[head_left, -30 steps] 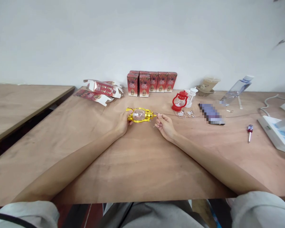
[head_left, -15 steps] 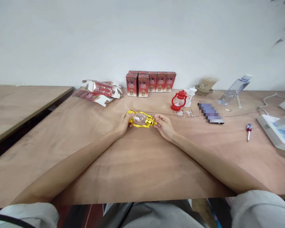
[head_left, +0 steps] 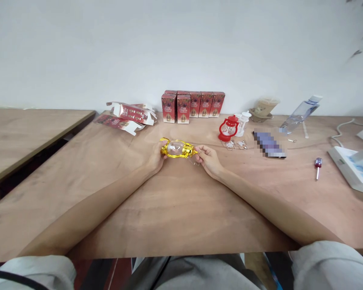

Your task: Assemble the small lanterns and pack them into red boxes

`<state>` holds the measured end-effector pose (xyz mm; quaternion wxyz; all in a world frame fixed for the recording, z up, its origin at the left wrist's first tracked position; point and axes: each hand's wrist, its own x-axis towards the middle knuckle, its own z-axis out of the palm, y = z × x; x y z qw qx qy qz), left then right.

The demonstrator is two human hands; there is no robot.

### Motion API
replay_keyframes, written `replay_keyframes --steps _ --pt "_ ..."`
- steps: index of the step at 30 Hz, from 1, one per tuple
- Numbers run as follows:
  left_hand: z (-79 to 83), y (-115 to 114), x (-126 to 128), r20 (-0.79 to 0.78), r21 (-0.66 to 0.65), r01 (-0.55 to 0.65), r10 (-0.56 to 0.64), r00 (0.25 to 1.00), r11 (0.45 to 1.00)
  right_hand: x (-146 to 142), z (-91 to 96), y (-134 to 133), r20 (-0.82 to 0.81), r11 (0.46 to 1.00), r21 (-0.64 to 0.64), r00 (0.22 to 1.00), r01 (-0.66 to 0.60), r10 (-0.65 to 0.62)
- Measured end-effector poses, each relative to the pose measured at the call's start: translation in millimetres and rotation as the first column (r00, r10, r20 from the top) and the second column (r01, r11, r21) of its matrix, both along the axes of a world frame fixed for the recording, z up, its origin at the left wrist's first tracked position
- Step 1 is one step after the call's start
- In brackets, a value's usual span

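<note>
A small gold lantern [head_left: 176,148] with a clear globe lies on its side between my two hands, just over the tabletop. My left hand [head_left: 157,156] is closed around its base. At the other end, my right hand [head_left: 209,160] pinches the lantern's pointed top between thumb and fingers. A thin wire-like piece [head_left: 195,163] hangs just below the top, near my right fingers. Farther back stand a red lantern [head_left: 228,128] and, partly behind it, a white lantern [head_left: 244,121].
Several red boxes [head_left: 183,109] stand against the wall; flattened boxes [head_left: 127,117] lie to their left. To the right are a phone [head_left: 269,144], small wire pieces [head_left: 234,145], a drink cup [head_left: 264,108], a tilted bottle [head_left: 302,112], a screwdriver [head_left: 318,165] and a power strip [head_left: 353,167].
The gold lantern has turned slightly in my hands, and its base end has shifted a little left. The wire-like piece by my right fingers shows more clearly. Both hands keep their hold.
</note>
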<state>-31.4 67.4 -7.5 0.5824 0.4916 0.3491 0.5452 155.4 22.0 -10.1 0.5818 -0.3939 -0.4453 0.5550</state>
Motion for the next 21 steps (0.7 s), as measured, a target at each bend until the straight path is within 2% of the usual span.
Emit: replay_keyframes --steps 3,7,9,11,13,14,16,18,20,21 --pt "2.5 0 0 0.081 -0.056 -0.004 0.008 0.997 0.998 -1 1.5 -1 -0.035 1.0 -0.011 0.999 0.002 -0.002" --pt "2.6 2 1 0.118 -0.087 -0.037 0.047 0.992 0.996 8 12.4 3 -0.157 0.989 -0.138 0.987 -0.058 0.036" --pt "1.9 1 2 0.126 -0.095 -0.066 0.078 0.989 0.993 21 25.6 10 -0.145 0.971 -0.237 0.989 -0.038 0.004" --pt "1.2 -2 5 0.084 -0.058 -0.076 0.081 0.993 0.995 37 44.7 20 -0.05 0.938 -0.343 0.996 0.047 -0.068" --pt "1.0 -6 9 -0.029 0.036 -0.059 0.06 0.998 0.998 48 67.9 27 -0.012 0.932 -0.35 0.995 0.091 -0.102" --pt "1.2 -8 10 -0.102 0.083 -0.044 0.052 0.993 0.996 51 80.1 29 0.012 0.94 -0.322 0.994 0.11 -0.112" --pt "1.8 -12 12 -0.228 0.136 -0.005 0.036 0.973 0.991 47 103.0 27 0.16 0.981 -0.135 0.981 0.136 -0.114" --pt "2.5 -13 12 -0.308 0.133 0.03 0.012 0.951 0.991 32 119.8 19 0.347 0.994 0.057 0.932 0.088 -0.103" --pt "2.6 -13 11 -0.359 0.125 0.064 -0.016 0.933 0.99 10 126.1 8 0.545 0.976 0.217 0.831 -0.013 -0.11" --pt "2.3 -13 9 -0.387 0.135 0.082 -0.024 0.922 0.987 -2 124.3 2 0.649 0.955 0.283 0.75 -0.083 -0.127"
